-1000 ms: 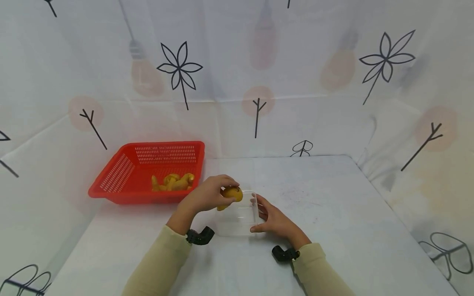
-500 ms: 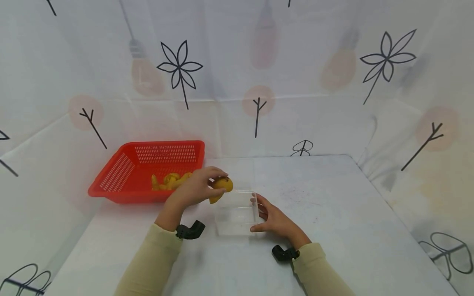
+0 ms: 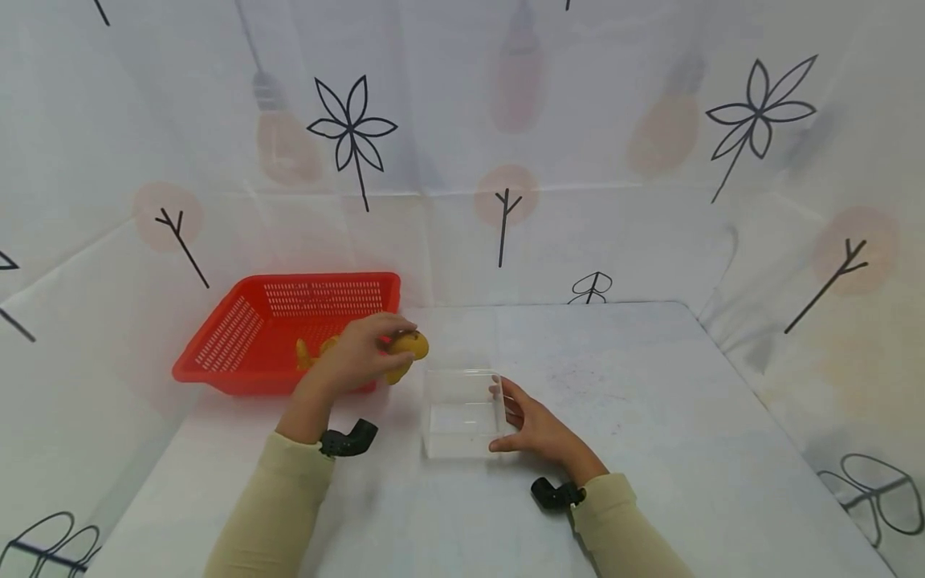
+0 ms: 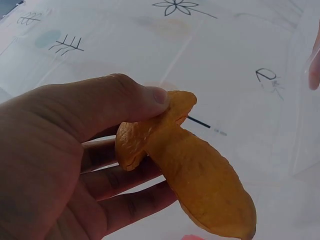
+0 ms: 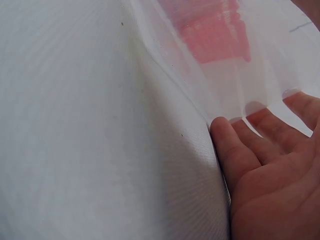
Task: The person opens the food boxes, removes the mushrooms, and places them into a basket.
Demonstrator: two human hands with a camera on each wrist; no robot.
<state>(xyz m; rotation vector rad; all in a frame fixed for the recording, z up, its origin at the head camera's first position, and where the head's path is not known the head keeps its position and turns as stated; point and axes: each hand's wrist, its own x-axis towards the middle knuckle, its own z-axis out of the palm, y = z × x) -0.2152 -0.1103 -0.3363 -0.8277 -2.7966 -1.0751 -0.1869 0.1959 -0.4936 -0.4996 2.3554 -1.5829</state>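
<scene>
My left hand (image 3: pixel 350 353) holds a yellow mushroom (image 3: pixel 409 345) above the table, beside the right end of the red basket (image 3: pixel 217 371). In the left wrist view the thumb presses on the mushroom (image 4: pixel 202 177) near its cap, fingers behind it, and the thick stem points down to the right. More yellow mushrooms (image 3: pixel 303 353) lie in the basket, partly hidden by my left hand. My right hand (image 3: pixel 538 429) rests against the right wall of a clear divided plastic box (image 3: pixel 462 449). In the right wrist view its fingertips touch the translucent wall (image 5: pixel 225 92).
The box and basket stand on a white-covered table (image 3: pixel 650 417), basket at the back left. A white patterned cloth (image 3: pixel 448 120) hangs behind the table and along the sides. Each wrist wears a black camera (image 3: pixel 350 439).
My left hand has moved left and slightly away from me with the mushroom, from over the box to beside the basket. The right hand and the box have stayed in place.
</scene>
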